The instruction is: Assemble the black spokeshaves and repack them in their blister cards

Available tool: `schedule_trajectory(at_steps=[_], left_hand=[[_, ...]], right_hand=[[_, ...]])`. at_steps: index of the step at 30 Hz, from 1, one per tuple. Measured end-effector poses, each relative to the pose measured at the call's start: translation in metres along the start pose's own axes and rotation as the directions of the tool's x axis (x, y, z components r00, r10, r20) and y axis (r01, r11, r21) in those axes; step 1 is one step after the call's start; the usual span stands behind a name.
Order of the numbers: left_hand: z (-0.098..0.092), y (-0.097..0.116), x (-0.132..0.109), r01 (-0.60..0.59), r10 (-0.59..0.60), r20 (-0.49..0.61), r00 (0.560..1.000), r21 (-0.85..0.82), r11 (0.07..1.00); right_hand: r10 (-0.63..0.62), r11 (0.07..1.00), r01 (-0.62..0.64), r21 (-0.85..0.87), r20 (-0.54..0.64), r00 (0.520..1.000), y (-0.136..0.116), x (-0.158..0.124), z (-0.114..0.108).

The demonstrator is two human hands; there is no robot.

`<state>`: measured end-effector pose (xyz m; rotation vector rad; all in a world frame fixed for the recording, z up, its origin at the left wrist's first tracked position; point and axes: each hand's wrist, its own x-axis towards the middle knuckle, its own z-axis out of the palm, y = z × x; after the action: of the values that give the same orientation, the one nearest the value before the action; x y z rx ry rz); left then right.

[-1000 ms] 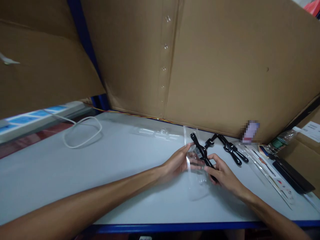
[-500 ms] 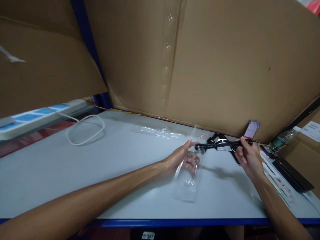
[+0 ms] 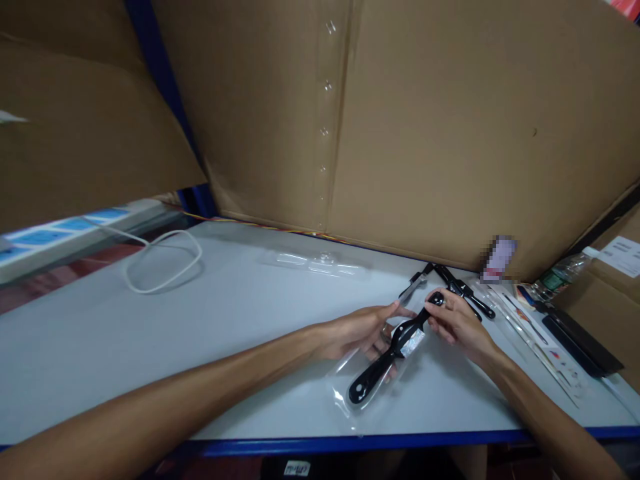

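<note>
A black spokeshave (image 3: 373,379) with two handles and a pale metal piece at its middle lies slanted in an open clear plastic blister pack (image 3: 338,383). My left hand (image 3: 363,328) is closed on the pack from the left, some fingers hidden behind it. At the tool's upper right end, my right hand (image 3: 463,321) pinches the handle between thumb and fingers. Just behind the hands, more black spokeshaves (image 3: 463,291) lie in a heap on the table.
Along the back lies another clear plastic pack (image 3: 320,265). At right are printed cards (image 3: 525,323), a black flat object (image 3: 580,347), a water bottle (image 3: 560,277) and a cardboard box (image 3: 605,293). A white cable (image 3: 165,290) and power strip (image 3: 65,233) sit left. Cardboard walls (image 3: 435,133) stand behind.
My right hand has brought the spokeshave left and down, turning it from level to slanted, into the pack. My left hand still holds the pack, now tilted along the tool.
</note>
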<state>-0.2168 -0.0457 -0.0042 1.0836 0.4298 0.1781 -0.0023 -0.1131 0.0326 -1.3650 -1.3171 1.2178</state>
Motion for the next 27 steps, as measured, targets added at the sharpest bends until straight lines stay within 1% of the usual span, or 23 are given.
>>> schedule_trajectory(at_steps=[3, 5, 7, 9, 12, 14, 16, 18, 20, 23, 25, 27], left_hand=[[0.003, 0.002, -0.002, 0.023, -0.023, 0.0, 1.0, 0.007, 1.0], [0.005, 0.005, -0.004, 0.015, -0.015, 0.017, 1.0, 0.031, 0.999], [0.007, 0.007, -0.004, 0.003, -0.003, 0.014, 1.0, 0.039, 0.999], [0.005, 0.006, -0.003, 0.0, 0.0, -0.023, 1.0, 0.002, 1.0], [0.001, 0.004, 0.0, -0.041, 0.031, -0.103, 0.994, -0.096, 0.995], [-0.002, 0.002, 0.001, -0.091, 0.069, -0.151, 0.986, -0.146, 0.985], [-0.003, 0.0, 0.001, -0.122, 0.091, -0.169, 0.981, -0.18, 0.976], [-0.002, -0.001, 0.001, -0.143, 0.103, -0.191, 0.976, -0.209, 0.967], [0.001, -0.001, 0.0, -0.175, 0.119, -0.244, 0.962, -0.222, 0.959], [0.005, -0.001, -0.001, -0.205, 0.138, -0.292, 0.946, -0.211, 0.956], [0.006, 0.0, -0.001, -0.207, 0.136, -0.322, 0.937, -0.198, 0.958], [0.007, 0.001, 0.0, -0.213, 0.14, -0.352, 0.925, -0.178, 0.961]], right_hand=[[-0.019, 0.991, 0.015, -0.132, -0.031, 0.999, 0.006, 0.004, -0.003], [-0.058, 0.971, 0.043, -0.234, -0.055, 0.997, 0.012, 0.006, -0.004], [-0.15, 0.931, 0.109, -0.35, -0.094, 0.984, 0.017, 0.007, -0.005], [-0.27, 0.87, 0.175, -0.462, -0.148, 0.952, 0.019, 0.008, -0.007], [-0.417, 0.793, 0.216, -0.57, -0.247, 0.875, 0.017, 0.009, -0.017], [-0.504, 0.745, 0.216, -0.631, -0.321, 0.802, 0.013, 0.011, -0.029], [-0.579, 0.696, 0.191, -0.693, -0.384, 0.719, 0.009, 0.014, -0.044], [-0.624, 0.665, 0.156, -0.73, -0.429, 0.653, 0.007, 0.018, -0.062], [-0.645, 0.653, 0.131, -0.746, -0.458, 0.612, 0.008, 0.023, -0.078], [-0.661, 0.631, 0.097, -0.769, -0.468, 0.587, 0.013, 0.029, -0.095], [-0.655, 0.624, 0.076, -0.778, -0.467, 0.594, 0.017, 0.033, -0.099], [-0.643, 0.62, 0.066, -0.782, -0.458, 0.614, 0.02, 0.036, -0.1]])
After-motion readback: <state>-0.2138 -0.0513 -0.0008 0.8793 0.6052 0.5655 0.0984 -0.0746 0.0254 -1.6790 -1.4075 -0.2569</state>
